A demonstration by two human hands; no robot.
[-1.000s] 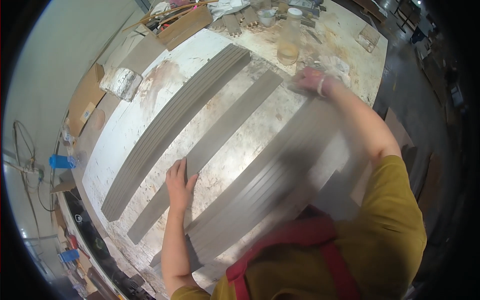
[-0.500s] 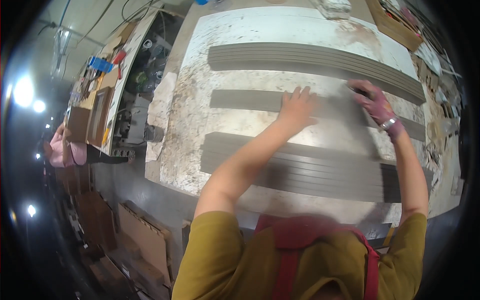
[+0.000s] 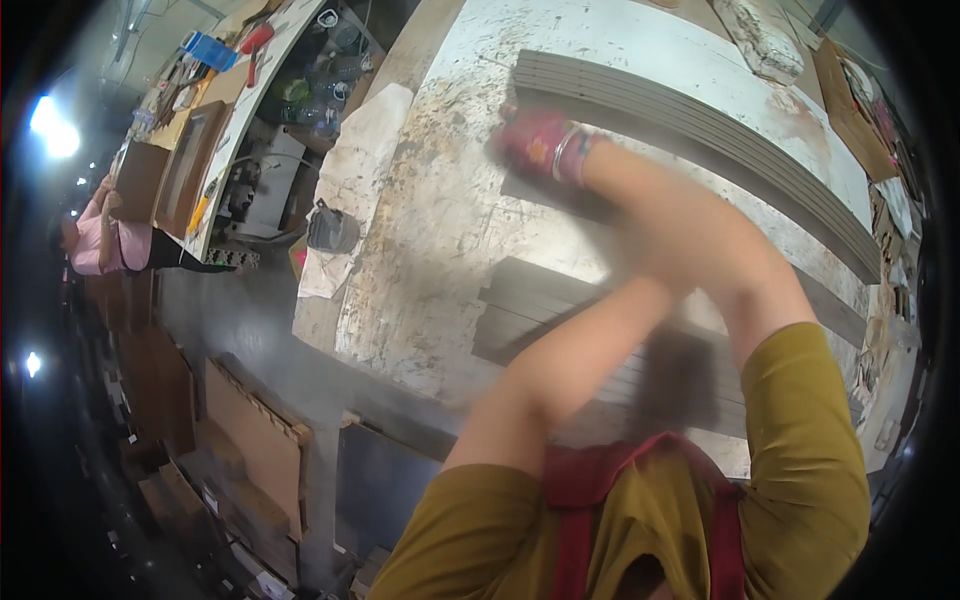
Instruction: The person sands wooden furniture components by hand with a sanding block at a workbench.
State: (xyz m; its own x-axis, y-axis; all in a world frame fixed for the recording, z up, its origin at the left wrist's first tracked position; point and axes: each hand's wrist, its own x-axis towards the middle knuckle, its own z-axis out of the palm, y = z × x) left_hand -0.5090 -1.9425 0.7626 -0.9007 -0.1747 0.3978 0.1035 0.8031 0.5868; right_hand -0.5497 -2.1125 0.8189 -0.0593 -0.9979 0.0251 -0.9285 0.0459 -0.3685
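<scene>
My right hand [image 3: 540, 147], in a pink-red patterned glove with a metallic band at the wrist, reaches across to the left end of the middle grey strip [image 3: 560, 198]. Its fingers look curled, but motion smears them and whatever they hold. My left forearm [image 3: 590, 345] passes under the right one, which hides the left hand over the middle strip. Beyond the strip lies a long stack of grooved grey strips [image 3: 690, 125]. Nearer to me is another group of grey strips [image 3: 530, 310], partly behind my arms.
The worktable [image 3: 430, 280] is white and stained. A grey cup-like container [image 3: 333, 230] stands on a pale sheet [image 3: 365, 150] at its left edge. A cardboard box [image 3: 855, 110] is at the far right. A person in pink [image 3: 105, 240] handles a brown panel at the left bench.
My right hand has swept from the right side to the middle strip's left end, crossing over my left arm. The left hand has become hidden. The view has shifted and tilted.
</scene>
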